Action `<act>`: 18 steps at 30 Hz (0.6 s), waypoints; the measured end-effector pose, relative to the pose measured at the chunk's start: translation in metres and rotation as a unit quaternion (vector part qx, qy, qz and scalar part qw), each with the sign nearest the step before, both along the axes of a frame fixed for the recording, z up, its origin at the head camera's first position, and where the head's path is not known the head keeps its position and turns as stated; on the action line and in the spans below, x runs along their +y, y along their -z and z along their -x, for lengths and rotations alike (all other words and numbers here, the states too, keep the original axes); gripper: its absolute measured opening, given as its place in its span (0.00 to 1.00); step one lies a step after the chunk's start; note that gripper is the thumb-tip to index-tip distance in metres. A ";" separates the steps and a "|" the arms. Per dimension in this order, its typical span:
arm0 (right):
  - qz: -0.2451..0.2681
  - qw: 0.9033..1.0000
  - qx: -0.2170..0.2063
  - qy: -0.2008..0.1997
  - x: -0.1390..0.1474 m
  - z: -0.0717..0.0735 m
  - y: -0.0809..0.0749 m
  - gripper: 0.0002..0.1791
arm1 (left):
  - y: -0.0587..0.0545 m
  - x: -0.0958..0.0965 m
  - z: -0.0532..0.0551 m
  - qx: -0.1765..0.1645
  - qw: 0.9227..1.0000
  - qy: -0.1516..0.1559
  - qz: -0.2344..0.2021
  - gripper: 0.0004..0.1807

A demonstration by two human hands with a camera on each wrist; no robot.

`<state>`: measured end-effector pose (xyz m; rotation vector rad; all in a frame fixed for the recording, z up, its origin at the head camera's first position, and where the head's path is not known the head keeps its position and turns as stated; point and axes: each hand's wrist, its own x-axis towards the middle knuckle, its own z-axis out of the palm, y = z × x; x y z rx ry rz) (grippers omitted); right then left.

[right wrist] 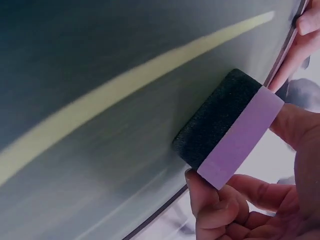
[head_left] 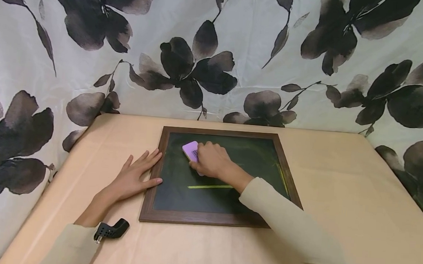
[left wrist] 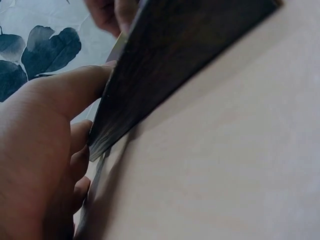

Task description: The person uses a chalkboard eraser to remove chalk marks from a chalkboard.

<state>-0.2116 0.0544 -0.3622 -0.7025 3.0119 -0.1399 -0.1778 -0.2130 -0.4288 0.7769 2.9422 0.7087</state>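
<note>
A framed chalkboard [head_left: 203, 201] lies on the table, its brown wooden frame around a dark green surface. My right hand [head_left: 213, 160] grips a chalkboard eraser [head_left: 190, 148] against the upper left part of that surface. In the right wrist view the eraser [right wrist: 240, 137] shows a purple back and a black felt side, pinched between thumb and fingers. A yellow chalk line [head_left: 207, 187] runs across below the right hand, partly hidden by the wrist. My left hand [head_left: 132, 179] rests with spread, fairly straight fingers at the frame's left edge.
Fainter yellow chalk [head_left: 283, 178] runs along the board's right side. The light wooden table [head_left: 341, 178] extends around the board. Behind it hangs a white cloth [head_left: 254, 49] with dark flowers. A black device [head_left: 111, 229] sits at the left wrist.
</note>
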 end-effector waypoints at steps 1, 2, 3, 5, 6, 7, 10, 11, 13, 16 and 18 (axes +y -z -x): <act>0.000 1.000 -0.001 0.007 0.007 0.001 0.000 0.31 | -0.001 0.000 0.000 -0.001 1.000 0.000 -0.001 0.46; 0.000 1.000 -0.003 0.014 0.013 0.002 -0.001 0.31 | -0.001 0.000 0.000 -0.003 1.000 -0.001 -0.001 0.46; 0.000 1.000 -0.006 0.021 0.020 0.004 -0.001 0.31 | -0.001 0.000 0.000 -0.004 1.000 -0.001 0.001 0.46; 0.001 0.999 -0.008 0.034 0.035 0.006 -0.003 0.31 | -0.002 -0.001 0.001 -0.004 1.000 -0.001 0.002 0.46; 0.000 0.999 -0.008 0.040 0.042 0.008 -0.004 0.31 | -0.003 -0.001 0.002 -0.003 1.000 -0.002 0.001 0.46; 0.000 0.999 -0.008 0.046 0.049 0.009 -0.005 0.31 | -0.004 0.000 0.002 -0.002 1.000 -0.002 0.001 0.46; -0.001 0.998 -0.010 0.066 0.072 0.010 -0.005 0.30 | -0.004 0.000 0.003 -0.003 1.000 -0.001 0.000 0.46; 0.001 0.997 -0.011 0.073 0.080 0.010 -0.005 0.30 | -0.004 0.000 0.003 -0.004 1.000 -0.001 -0.001 0.46; 0.005 0.996 -0.010 0.087 0.096 0.009 -0.005 0.30 | -0.003 0.000 0.003 -0.008 1.000 -0.002 0.000 0.46; 0.005 0.995 -0.002 0.101 0.120 0.006 -0.004 0.29 | -0.002 0.000 0.002 -0.009 1.000 -0.002 0.003 0.46; 0.003 0.994 0.004 0.105 0.135 0.004 -0.003 0.28 | -0.002 -0.001 0.001 -0.007 1.000 -0.003 0.004 0.46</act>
